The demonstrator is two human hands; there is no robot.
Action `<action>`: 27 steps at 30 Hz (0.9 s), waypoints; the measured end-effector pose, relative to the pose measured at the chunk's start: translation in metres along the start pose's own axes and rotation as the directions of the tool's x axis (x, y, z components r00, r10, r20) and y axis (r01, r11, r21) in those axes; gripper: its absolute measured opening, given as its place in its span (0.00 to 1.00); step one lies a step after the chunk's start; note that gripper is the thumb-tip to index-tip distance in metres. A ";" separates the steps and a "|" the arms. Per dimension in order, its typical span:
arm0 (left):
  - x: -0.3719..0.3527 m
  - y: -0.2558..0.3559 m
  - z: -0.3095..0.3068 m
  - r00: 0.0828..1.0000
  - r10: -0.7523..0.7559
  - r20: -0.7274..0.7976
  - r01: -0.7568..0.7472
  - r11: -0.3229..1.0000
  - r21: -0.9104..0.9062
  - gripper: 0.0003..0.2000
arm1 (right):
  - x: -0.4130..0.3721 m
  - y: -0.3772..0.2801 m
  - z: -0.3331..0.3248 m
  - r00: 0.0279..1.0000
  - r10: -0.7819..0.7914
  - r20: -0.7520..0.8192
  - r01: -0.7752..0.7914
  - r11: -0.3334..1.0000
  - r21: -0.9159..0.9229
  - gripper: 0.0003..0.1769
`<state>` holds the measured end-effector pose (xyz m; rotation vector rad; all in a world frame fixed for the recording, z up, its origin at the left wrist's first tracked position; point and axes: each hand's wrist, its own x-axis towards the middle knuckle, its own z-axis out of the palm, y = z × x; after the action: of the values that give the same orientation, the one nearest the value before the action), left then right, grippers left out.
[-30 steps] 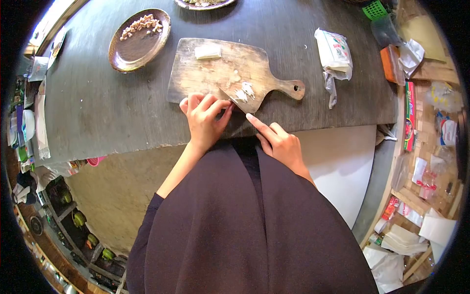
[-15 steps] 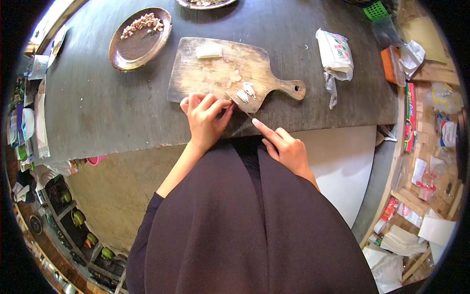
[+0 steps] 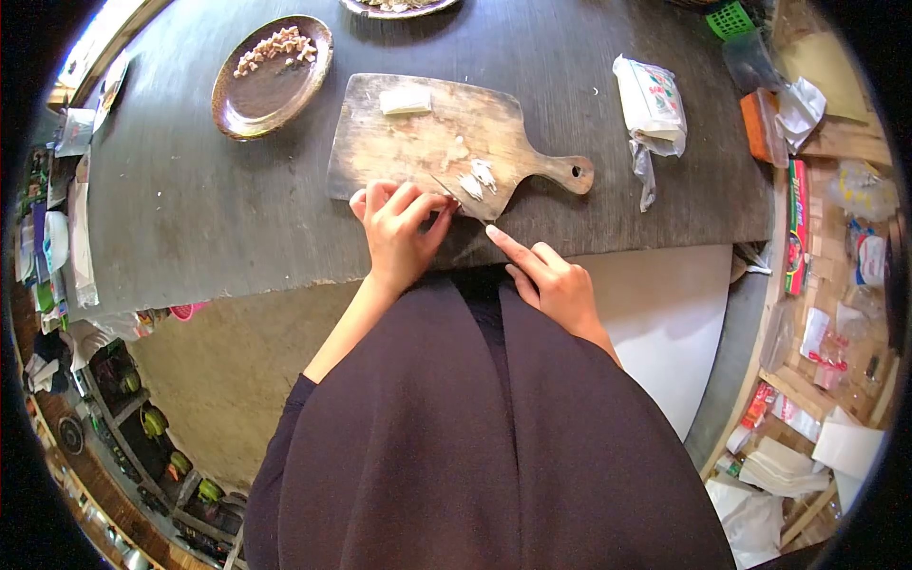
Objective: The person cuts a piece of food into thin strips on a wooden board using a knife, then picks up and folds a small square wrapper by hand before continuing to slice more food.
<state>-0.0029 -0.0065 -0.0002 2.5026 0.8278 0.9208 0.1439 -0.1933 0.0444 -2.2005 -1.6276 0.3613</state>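
My right hand [image 3: 554, 283] grips a knife [image 3: 467, 211], its index finger stretched along the back of the blade. The blade points up and left over the near edge of a wooden cutting board [image 3: 399, 142]. At that edge my left hand [image 3: 402, 231] is closed, fingertips bunched right beside the blade. What it pinches is mostly hidden; only a small pale bit shows. Thin white slices [image 3: 478, 178] lie on the board just beyond the knife. Farther back on the board rests a white rectangular block [image 3: 406, 101].
A brown oval plate [image 3: 249, 119] with small diced pieces stands at the back left. Another plate [image 3: 404, 13] is cut off by the top edge. To the right lie a white plastic packet [image 3: 652, 103] and an orange block [image 3: 763, 128]. The table's front edge is close to me.
The knife has shifted slightly, its blade tip a little farther up and left. My right hand has moved slightly left. My left hand stays in place.
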 end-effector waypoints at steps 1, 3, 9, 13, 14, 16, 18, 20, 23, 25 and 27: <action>0.000 0.001 0.000 1.000 0.000 0.001 0.000 1.000 -0.002 0.08 | 0.000 0.000 -0.001 1.000 0.003 0.019 -0.003 1.000 0.002 0.35; 0.000 0.001 0.000 1.000 -0.006 0.001 0.006 1.000 0.001 0.08 | -0.001 -0.001 -0.002 1.000 0.007 0.017 -0.007 1.000 0.005 0.35; 0.000 0.000 0.000 1.000 -0.007 0.011 0.007 1.000 -0.001 0.08 | -0.001 0.000 0.006 1.000 0.016 -0.004 -0.016 1.000 0.011 0.36; 0.000 0.002 0.000 1.000 -0.007 0.011 0.007 1.000 0.000 0.07 | 0.001 -0.004 0.013 0.999 0.023 -0.026 -0.025 0.996 -0.085 0.35; -0.001 0.003 0.001 0.999 -0.042 0.026 0.042 0.999 -0.010 0.07 | 0.001 -0.003 0.012 0.999 0.024 -0.029 -0.026 0.996 -0.085 0.35; -0.002 0.005 0.002 0.996 -0.077 0.041 0.077 0.997 -0.016 0.06 | 0.002 -0.003 0.012 0.999 0.020 -0.044 -0.024 0.995 -0.095 0.35; -0.001 0.008 0.002 0.996 -0.087 0.003 0.087 0.996 -0.034 0.05 | -0.001 0.000 0.013 0.999 0.020 -0.049 -0.024 0.997 -0.080 0.34; -0.003 0.007 0.002 0.996 -0.087 -0.001 0.087 0.996 -0.035 0.05 | -0.003 0.000 0.010 0.998 0.020 -0.054 -0.024 0.997 -0.068 0.34; -0.003 0.006 0.003 0.997 -0.078 -0.006 0.078 0.996 -0.030 0.05 | -0.007 -0.002 0.002 0.998 0.060 0.018 -0.059 0.998 -0.022 0.35; -0.003 0.006 0.002 0.997 -0.071 -0.010 0.071 0.997 -0.019 0.06 | -0.008 0.000 0.004 1.000 0.019 -0.015 -0.019 1.000 -0.020 0.33; -0.003 0.007 0.002 0.997 -0.075 -0.021 0.074 0.997 -0.035 0.06 | -0.008 0.001 0.005 1.000 0.018 -0.011 -0.018 1.000 -0.022 0.34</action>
<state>-0.0004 -0.0141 0.0008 2.4195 0.8982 0.9315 0.1403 -0.2007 0.0395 -2.2309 -1.6149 0.3379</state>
